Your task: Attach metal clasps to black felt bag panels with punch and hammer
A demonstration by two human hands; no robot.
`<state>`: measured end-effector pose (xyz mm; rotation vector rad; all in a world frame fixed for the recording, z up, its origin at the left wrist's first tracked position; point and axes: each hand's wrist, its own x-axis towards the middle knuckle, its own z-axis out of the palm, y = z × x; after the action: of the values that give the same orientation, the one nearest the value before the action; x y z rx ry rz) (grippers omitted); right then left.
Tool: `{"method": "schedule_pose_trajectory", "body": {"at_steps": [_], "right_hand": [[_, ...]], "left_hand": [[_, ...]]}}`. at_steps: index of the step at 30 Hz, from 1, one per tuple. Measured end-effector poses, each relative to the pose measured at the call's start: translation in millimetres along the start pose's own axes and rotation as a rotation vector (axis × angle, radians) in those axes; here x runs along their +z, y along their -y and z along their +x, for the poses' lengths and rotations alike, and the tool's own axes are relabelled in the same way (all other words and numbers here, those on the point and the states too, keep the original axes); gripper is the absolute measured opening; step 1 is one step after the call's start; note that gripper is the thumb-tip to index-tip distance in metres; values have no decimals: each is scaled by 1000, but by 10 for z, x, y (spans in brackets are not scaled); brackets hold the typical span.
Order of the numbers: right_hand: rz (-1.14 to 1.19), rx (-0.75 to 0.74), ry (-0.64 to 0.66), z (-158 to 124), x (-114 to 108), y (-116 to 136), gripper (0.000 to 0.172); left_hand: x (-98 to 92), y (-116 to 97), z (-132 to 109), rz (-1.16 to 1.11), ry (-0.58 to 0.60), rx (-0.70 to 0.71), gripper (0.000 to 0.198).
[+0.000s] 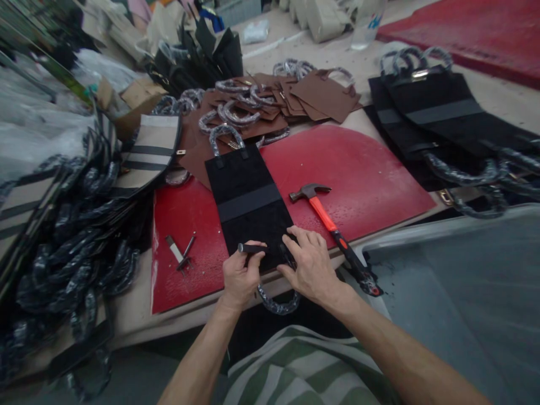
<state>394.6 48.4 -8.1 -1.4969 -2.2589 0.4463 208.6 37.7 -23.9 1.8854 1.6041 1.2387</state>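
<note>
A black bag panel (pixel 248 194) with a grey stripe lies on the red board, a plastic-wrapped handle at its far end and another wrapped handle (pixel 279 304) at its near edge. My left hand (pixel 241 278) is closed around a dark metal punch (pixel 252 247), held tilted over the panel's near end. Fingers apart, my right hand (pixel 310 261) rests on the panel's near right corner, beside the dark base of the near handle. To the right is a claw hammer (pixel 324 214) with an orange and black grip, touched by neither hand.
Small metal tools (pixel 180 253) lie left on the red board (pixel 354 163). Brown panels (pixel 324 93) with wrapped handles are heaped behind it. Striped panels (pixel 147 149) crowd the left side, and more black panels (pixel 439 104) the right. A grey surface (pixel 459 292) is at lower right.
</note>
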Motion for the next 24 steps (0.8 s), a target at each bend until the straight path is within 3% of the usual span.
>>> {"method": "schedule_pose_trajectory", "body": {"at_steps": [10, 17, 24], "right_hand": [[24, 3, -13, -8, 6, -11, 54], [24, -4, -15, -13, -5, -11, 54], [12, -4, -16, -24, 8, -20, 56]], "left_hand": [[14, 5, -8, 21, 17, 20, 12], [45, 0, -15, 60, -42, 36, 12], [21, 16, -19, 67, 5, 94, 13]]}}
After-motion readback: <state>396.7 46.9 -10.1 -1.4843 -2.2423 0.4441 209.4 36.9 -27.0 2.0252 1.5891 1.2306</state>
